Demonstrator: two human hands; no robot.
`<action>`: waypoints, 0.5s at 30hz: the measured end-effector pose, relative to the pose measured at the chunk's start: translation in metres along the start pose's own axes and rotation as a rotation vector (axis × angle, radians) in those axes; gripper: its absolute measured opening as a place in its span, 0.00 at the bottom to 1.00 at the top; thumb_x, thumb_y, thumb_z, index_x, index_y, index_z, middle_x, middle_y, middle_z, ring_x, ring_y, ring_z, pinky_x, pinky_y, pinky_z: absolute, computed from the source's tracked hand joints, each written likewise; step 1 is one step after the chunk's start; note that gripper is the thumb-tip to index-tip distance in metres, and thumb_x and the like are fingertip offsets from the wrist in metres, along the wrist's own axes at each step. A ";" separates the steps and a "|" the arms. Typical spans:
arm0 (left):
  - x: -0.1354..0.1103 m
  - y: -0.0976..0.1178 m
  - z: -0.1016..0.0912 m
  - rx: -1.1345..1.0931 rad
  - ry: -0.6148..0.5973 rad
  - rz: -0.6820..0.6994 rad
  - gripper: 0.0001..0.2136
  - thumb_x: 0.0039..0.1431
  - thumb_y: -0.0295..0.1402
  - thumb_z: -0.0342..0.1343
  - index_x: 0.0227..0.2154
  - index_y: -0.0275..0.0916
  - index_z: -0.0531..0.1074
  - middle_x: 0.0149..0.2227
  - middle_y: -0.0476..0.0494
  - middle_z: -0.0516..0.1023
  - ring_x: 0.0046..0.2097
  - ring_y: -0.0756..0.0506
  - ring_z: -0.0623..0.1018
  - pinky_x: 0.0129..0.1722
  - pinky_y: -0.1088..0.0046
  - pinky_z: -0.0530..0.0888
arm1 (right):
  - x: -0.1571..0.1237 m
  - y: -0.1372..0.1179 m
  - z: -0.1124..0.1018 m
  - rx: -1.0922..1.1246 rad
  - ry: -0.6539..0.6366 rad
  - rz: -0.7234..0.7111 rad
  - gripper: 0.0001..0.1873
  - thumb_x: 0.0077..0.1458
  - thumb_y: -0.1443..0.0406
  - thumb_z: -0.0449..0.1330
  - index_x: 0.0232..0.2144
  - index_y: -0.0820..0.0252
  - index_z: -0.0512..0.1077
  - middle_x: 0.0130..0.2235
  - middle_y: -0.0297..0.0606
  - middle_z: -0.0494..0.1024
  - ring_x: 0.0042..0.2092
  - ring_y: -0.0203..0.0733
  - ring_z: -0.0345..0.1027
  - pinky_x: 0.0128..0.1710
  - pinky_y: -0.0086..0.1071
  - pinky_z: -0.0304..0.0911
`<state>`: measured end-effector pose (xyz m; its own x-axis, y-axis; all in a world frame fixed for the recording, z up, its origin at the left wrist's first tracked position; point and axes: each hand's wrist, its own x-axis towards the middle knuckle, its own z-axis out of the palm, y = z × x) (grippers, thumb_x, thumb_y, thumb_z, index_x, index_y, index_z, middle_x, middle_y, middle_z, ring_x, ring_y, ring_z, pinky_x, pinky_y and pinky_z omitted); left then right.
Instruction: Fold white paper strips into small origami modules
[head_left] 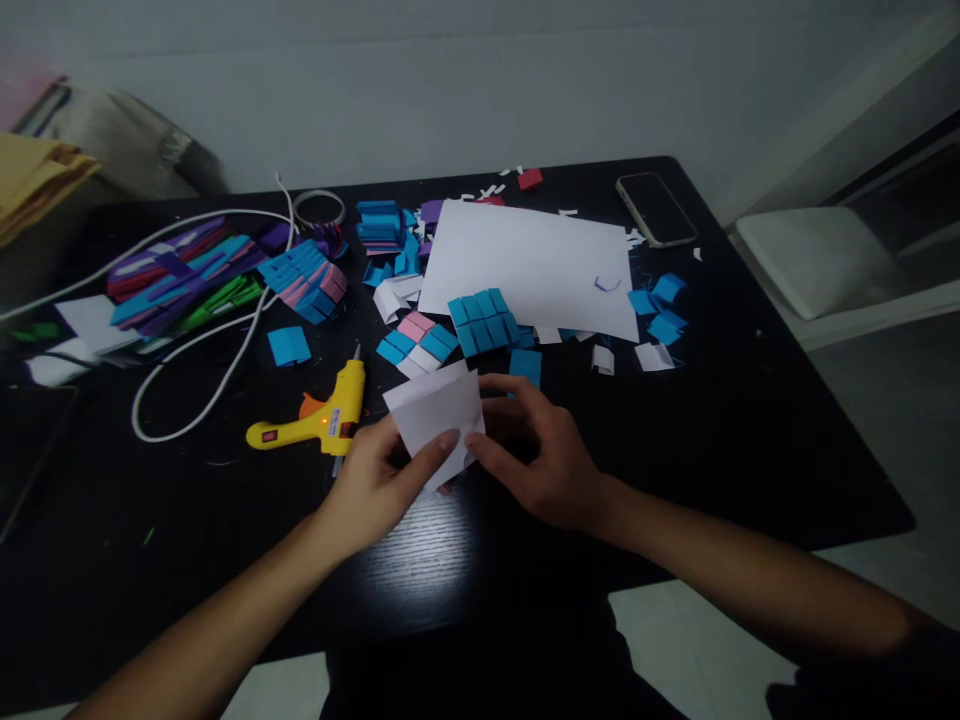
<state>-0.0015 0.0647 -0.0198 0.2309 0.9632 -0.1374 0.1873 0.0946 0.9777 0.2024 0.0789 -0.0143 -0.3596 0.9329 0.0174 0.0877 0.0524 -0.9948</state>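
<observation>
A folded piece of white paper (435, 410) is held up over the near part of the black table. My left hand (382, 480) grips its lower left, thumb across the front. From the right, my right hand (544, 460) pinches its edge between thumb and fingers. Left of the paper lies a yellow glue gun (322, 415) with a small orange light lit. Just beyond my hands are a woven blue paper piece (484, 322) and a blue, pink and white one (418, 345). A flat blue paper piece (525, 368) sits near my right fingers.
A large white sheet (525, 262) covers the table's back middle. A phone (655, 208) lies back right, near small blue and white pieces. Bundled coloured strips (187, 270) and a white cable (251, 340) occupy the left. A pale stool (817, 260) stands right of the table (712, 450).
</observation>
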 end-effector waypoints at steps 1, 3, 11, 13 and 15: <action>0.001 0.001 0.001 -0.013 0.013 -0.007 0.12 0.63 0.39 0.62 0.43 0.37 0.77 0.35 0.43 0.84 0.31 0.45 0.83 0.29 0.72 0.80 | 0.000 0.000 0.000 -0.018 0.007 0.004 0.29 0.56 0.65 0.69 0.57 0.54 0.65 0.48 0.42 0.83 0.42 0.45 0.81 0.42 0.40 0.79; 0.003 0.004 0.002 -0.017 0.039 -0.005 0.14 0.59 0.38 0.65 0.45 0.36 0.78 0.39 0.40 0.85 0.37 0.42 0.84 0.35 0.68 0.82 | 0.000 -0.001 0.001 -0.052 0.023 0.007 0.29 0.55 0.65 0.69 0.57 0.55 0.66 0.48 0.42 0.83 0.44 0.47 0.81 0.42 0.41 0.78; 0.007 0.006 -0.004 -0.118 0.129 -0.113 0.13 0.52 0.38 0.68 0.36 0.34 0.77 0.29 0.44 0.83 0.27 0.44 0.81 0.23 0.70 0.80 | 0.003 -0.002 -0.002 0.020 -0.007 0.075 0.24 0.59 0.61 0.67 0.56 0.58 0.70 0.50 0.44 0.82 0.47 0.46 0.80 0.41 0.38 0.79; 0.007 0.006 -0.005 -0.154 0.151 -0.126 0.13 0.52 0.38 0.69 0.35 0.34 0.77 0.29 0.44 0.83 0.26 0.45 0.80 0.21 0.72 0.79 | 0.006 -0.001 -0.002 0.075 -0.006 0.156 0.15 0.61 0.58 0.65 0.48 0.59 0.75 0.42 0.42 0.82 0.41 0.43 0.80 0.35 0.35 0.78; 0.007 0.006 -0.005 -0.166 0.161 -0.130 0.14 0.51 0.39 0.69 0.34 0.34 0.77 0.29 0.44 0.83 0.26 0.45 0.80 0.21 0.72 0.79 | 0.008 -0.001 -0.003 0.136 -0.011 0.221 0.13 0.59 0.56 0.67 0.40 0.60 0.77 0.34 0.37 0.81 0.33 0.39 0.78 0.29 0.32 0.77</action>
<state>-0.0036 0.0732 -0.0139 0.0574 0.9667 -0.2494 0.0435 0.2471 0.9680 0.2017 0.0874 -0.0127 -0.3557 0.9125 -0.2022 0.0398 -0.2014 -0.9787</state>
